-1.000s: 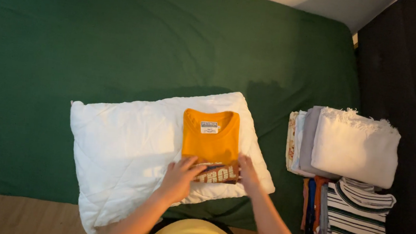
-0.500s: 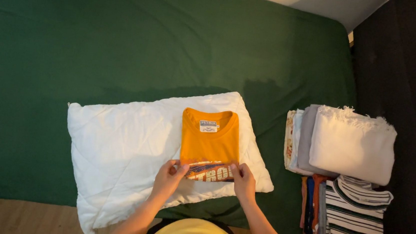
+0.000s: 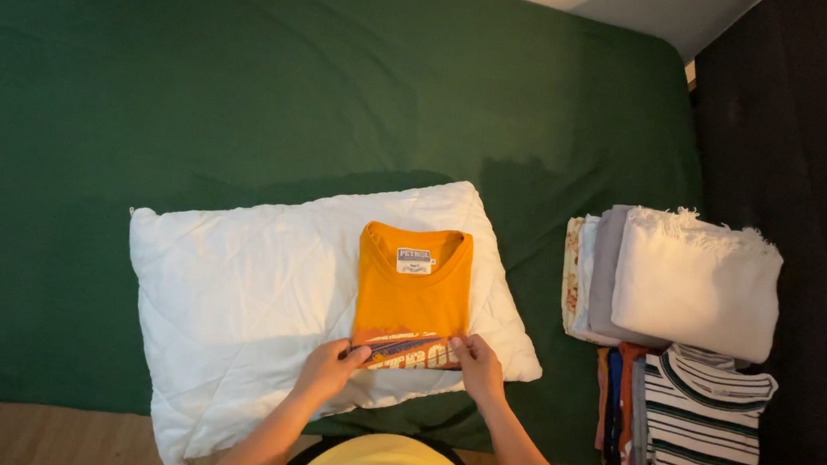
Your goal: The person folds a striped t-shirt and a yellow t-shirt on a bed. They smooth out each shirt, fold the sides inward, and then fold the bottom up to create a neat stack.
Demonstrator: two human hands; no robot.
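While the head camera looks straight down, both hands meet at the near edge of a folded orange shirt [image 3: 413,287] that lies on a white pillow [image 3: 248,298] on the green bed [image 3: 247,78]. On the left hand [image 3: 330,367] the fingers are pinching the shirt's lower left corner, and on the right hand [image 3: 478,366] the fingers are pinching the lower right corner — the printed hem is turned up between them. To the right, well apart, stand a stack of folded clothes with a white fringed cloth [image 3: 696,282] on top and a striped shirt [image 3: 706,420] nearer the person. I judge that the fold could go crooked if one hand pulls further than the other — the soft pillow gives little support, so the layers may slip.
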